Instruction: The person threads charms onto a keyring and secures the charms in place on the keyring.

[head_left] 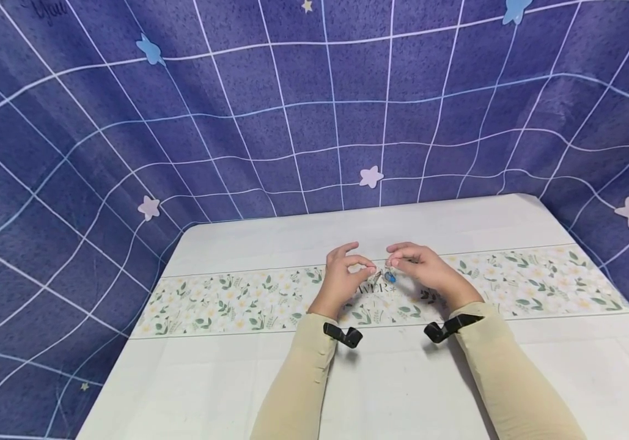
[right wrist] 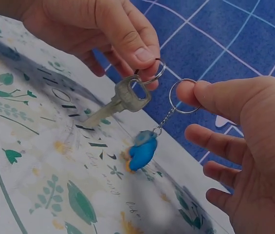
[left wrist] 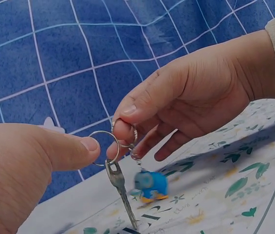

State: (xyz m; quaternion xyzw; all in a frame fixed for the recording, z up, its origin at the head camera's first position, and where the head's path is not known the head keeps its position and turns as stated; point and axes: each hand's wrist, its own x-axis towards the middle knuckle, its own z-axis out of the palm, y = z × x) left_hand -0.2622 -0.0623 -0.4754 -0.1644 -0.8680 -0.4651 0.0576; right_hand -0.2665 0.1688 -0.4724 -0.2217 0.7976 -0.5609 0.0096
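Observation:
Over the table's middle, my left hand (head_left: 342,278) pinches a metal split ring (right wrist: 165,68) between thumb and forefinger. A metal key (right wrist: 119,100) hangs from that ring. Close by on the right, my right hand (head_left: 430,269) pinches a second split ring (right wrist: 185,112) between thumb and forefinger, its other fingers loosely bent. From it a short chain (right wrist: 166,118) carries a small blue figure charm (left wrist: 156,183) with orange at its base, blurred in the left wrist view. In the right wrist view the two rings are slightly apart. Key and charm both dangle above the tablecloth.
A white tablecloth (head_left: 226,385) with a flowered band (head_left: 259,299) covers the table. Blue curtains (head_left: 292,110) with a white grid and stars hang behind and at the sides. Each wrist wears a black strap with a camera, such as the left wrist's strap (head_left: 342,335).

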